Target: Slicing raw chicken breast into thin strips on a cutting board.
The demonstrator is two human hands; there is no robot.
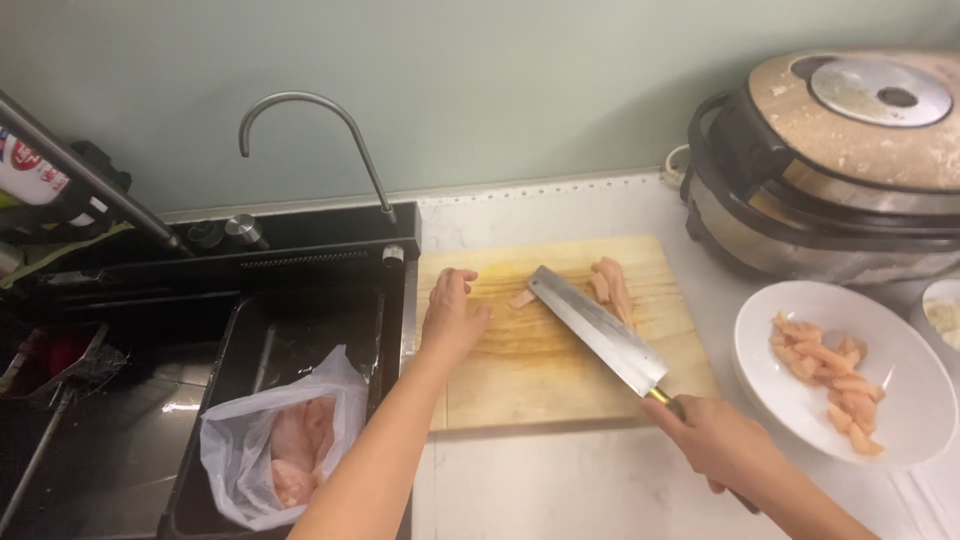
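We are slicing chicken pieces (611, 285) on the cutting board (560, 380): our right hand (722, 440) grips the cleaver (598, 328), our left hand (452, 318) rests open on the board. Next the left hand must probably steady the meat.

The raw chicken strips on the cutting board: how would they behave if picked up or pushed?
The chicken strips look wet and glossy, so probably slippery. They are thin and boneless, so likely floppy and light. Pushed, they would probably slide on the cutting board, not roll.
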